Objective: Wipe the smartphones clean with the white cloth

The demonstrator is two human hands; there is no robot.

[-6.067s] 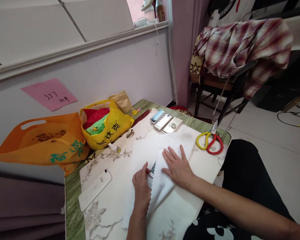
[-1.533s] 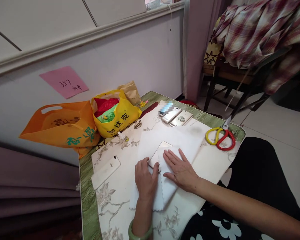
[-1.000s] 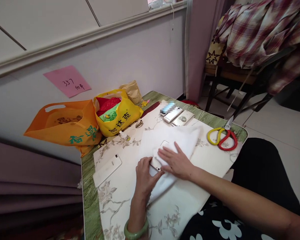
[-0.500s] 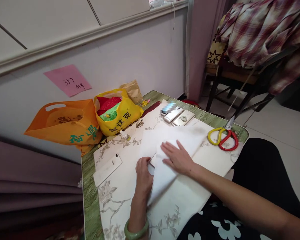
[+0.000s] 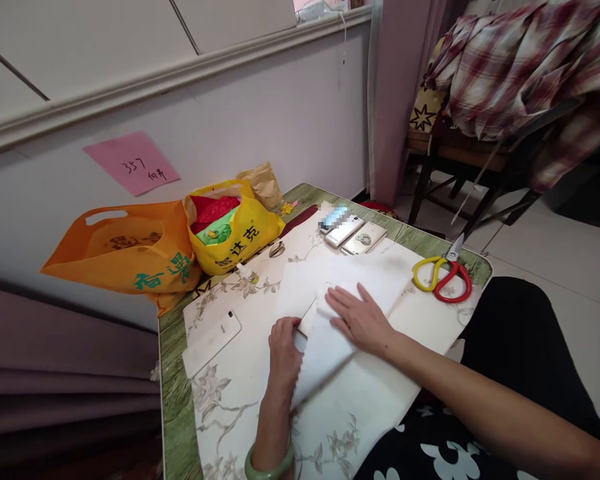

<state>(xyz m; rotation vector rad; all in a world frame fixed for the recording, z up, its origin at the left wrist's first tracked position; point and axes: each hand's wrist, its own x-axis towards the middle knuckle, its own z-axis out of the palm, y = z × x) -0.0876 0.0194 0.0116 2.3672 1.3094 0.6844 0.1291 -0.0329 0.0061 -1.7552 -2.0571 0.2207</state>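
Observation:
My right hand lies flat on a folded white sheet, its fingers stretched and slightly spread. The sheet looks like thin paper or cloth, turned over a flat pale object. Only a strip of that object shows between my hands; the sheet covers the rest, so its kind is unclear. My left hand rests at the left side with fingers curled round the object's edge, the thumb partly hidden. More of the white sheet spreads flat beyond my hands.
Scissors with yellow and red handles lie at right. Several phones, including a gold one with a ring, sit at the far edge. A white phone lies left. Behind stand an orange bag and a yellow bag.
The view has shifted slightly. Slightly more of the pale object shows between my hands, which keep nearly the same pose on the sheet and at its edge.

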